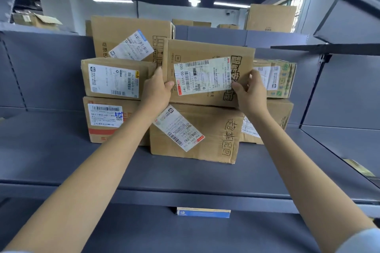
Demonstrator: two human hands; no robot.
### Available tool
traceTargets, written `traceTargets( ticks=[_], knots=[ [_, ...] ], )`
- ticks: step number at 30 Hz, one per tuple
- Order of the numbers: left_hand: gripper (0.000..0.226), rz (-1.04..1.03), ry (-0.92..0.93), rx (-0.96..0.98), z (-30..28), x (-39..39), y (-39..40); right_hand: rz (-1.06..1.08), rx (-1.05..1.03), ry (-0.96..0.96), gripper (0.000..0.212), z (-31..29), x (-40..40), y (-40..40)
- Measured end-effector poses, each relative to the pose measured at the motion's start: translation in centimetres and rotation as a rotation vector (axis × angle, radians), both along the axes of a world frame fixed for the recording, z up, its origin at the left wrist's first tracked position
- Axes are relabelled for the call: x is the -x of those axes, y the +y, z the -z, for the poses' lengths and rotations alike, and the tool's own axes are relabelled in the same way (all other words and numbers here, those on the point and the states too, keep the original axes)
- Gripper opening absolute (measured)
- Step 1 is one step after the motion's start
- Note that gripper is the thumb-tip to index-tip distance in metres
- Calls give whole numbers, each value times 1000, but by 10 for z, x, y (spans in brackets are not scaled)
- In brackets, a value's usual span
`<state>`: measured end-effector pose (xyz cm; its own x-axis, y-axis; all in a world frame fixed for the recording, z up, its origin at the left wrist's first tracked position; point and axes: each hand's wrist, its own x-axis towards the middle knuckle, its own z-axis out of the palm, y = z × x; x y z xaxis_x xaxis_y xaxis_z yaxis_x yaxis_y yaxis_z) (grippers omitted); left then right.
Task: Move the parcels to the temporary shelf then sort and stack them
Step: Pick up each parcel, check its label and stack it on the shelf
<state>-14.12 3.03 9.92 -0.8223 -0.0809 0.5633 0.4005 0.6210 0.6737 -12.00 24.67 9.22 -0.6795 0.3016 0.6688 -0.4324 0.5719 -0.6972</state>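
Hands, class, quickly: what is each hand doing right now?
Left hand: grips the left edge of the upper middle parcel.
Right hand: grips the same parcel's right edge, thumb on its label.

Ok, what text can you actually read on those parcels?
"940 E591-00 008": label on the held box, gripped by both hands, left, right.
"940 E591 00": label on the box beneath.
All other labels: too small or blurred.

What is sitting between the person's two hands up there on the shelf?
In the head view, a cardboard parcel with a white shipping label spans the gap; the left hand grips its left edge, the right hand its right.
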Motion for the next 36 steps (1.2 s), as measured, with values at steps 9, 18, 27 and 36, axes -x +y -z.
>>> traceTargets(
  ticks=[9,18,27,36],
  knots=[
    [23,-144,-8,50,-12,25,4,2,-110,-174,35,-16,28,-2],
    [30,-148,-57,62,-13,49,11,61,-119,-219,40,-16,48,-2],
    [31,-151,-46,25,-15,62,8,-5,-73,-206,39,-13,50,3],
    [35,-166,-157,37,-10,65,11,-12,-138,-279,40,-16,50,-1]
  ],
)
